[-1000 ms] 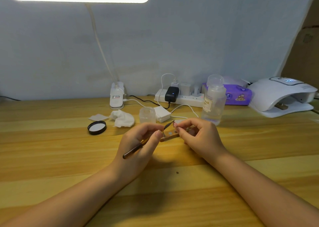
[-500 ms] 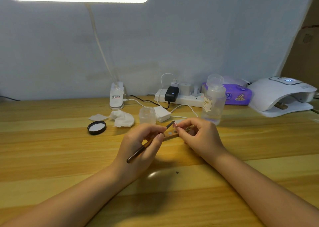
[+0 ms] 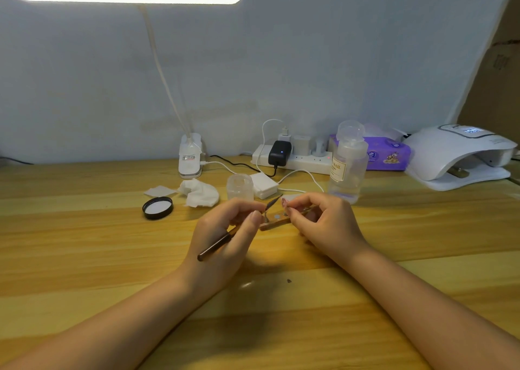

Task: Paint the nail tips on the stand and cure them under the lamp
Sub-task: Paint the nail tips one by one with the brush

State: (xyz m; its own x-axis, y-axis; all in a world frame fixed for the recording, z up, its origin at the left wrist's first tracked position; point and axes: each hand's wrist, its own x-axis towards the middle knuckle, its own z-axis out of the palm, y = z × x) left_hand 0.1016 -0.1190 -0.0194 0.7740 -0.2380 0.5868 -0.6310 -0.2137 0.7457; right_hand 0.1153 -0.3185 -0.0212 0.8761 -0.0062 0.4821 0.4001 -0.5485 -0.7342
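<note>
Painting a nail tip at frame centre, with both my hands meeting over the wooden stand.

My left hand is gripping the brush, its long axis running from lower left up to the bristles at upper right. My right hand is pinching a pinkish nail tip above the stand, which is slanting up to the right, its far end hidden under my fingers. I am seeing the white curing lamp sitting at the right edge, partly cut off.

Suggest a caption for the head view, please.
Left hand holds a brush beside a nail tip pinched by the right hand.
</note>
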